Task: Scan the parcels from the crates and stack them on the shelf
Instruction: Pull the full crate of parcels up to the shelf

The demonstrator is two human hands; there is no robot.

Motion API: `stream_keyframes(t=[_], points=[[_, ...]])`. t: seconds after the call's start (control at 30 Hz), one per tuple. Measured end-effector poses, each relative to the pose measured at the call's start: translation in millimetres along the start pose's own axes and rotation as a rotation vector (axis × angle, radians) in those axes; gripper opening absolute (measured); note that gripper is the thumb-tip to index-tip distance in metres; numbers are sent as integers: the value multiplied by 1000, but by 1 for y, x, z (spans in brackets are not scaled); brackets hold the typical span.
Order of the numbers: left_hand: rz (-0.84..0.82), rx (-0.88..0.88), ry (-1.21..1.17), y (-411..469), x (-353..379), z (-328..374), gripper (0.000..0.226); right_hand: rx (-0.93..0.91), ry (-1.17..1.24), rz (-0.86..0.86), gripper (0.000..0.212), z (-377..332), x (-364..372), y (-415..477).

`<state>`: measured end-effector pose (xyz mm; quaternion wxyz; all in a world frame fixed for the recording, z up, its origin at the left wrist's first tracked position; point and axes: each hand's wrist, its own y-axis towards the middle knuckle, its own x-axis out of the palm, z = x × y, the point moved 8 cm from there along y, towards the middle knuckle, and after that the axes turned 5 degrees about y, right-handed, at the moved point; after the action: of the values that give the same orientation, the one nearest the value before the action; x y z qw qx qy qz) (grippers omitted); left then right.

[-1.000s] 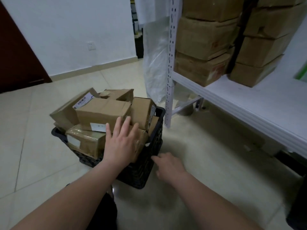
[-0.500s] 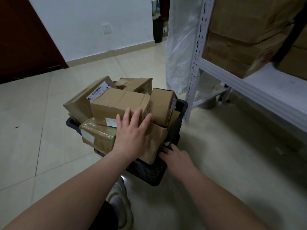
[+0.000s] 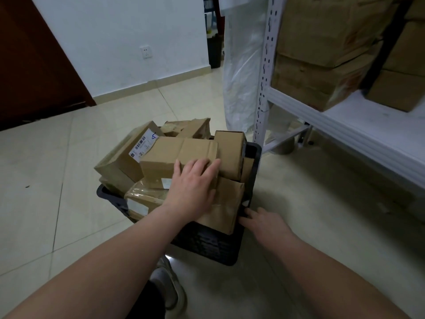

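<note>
Cardboard parcels (image 3: 119, 164) heaped above black crate (image 3: 207, 242) rim. Top parcel (image 3: 179, 153) pressed by left hand (image 3: 193, 180), fingers (image 3: 202, 164) flat, nothing gripped. Right hand (image 3: 264, 223) spread, touching crate's near-right corner. Risk: heap toppled off crate if top parcel dragged one-handed.

Cannot read the label (image 3: 143, 146): too small. Cannot tell whether the right hand (image 3: 266, 224) grips or only touches the crate (image 3: 207, 245). Cannot see tops of the boxes (image 3: 322, 42): cropped.
</note>
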<state>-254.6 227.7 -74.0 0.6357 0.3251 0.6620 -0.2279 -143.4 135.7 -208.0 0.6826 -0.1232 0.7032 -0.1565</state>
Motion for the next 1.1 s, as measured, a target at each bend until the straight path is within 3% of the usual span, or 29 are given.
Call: stream_keyframes(t=[0.33, 0.47, 0.53, 0.6, 0.77, 0.87, 1.1], points=[[-21, 93, -22, -10, -14, 51, 62, 84, -48, -48, 53, 28, 14, -44], [-37, 65, -34, -6, -15, 52, 63, 132, 67, -97, 54, 31, 20, -50], [-44, 49, -40, -4, -13, 51, 63, 187, 264, -66, 54, 33, 25, -50], [-45, 42, -45, -4, -12, 52, 64, 295, 623, 25, 49, 37, 29, -44], [-41, 87, -74, -3, -13, 62, 66, 778, 1491, 224, 33, 54, 61, -34], [-32, 124, -77, 1, -16, 73, 65, 902, 1597, 210, 21, 68, 87, -41], [-108, 86, -94, 5, -18, 91, 60, 967, 1762, 134, 5, 85, 111, -75]])
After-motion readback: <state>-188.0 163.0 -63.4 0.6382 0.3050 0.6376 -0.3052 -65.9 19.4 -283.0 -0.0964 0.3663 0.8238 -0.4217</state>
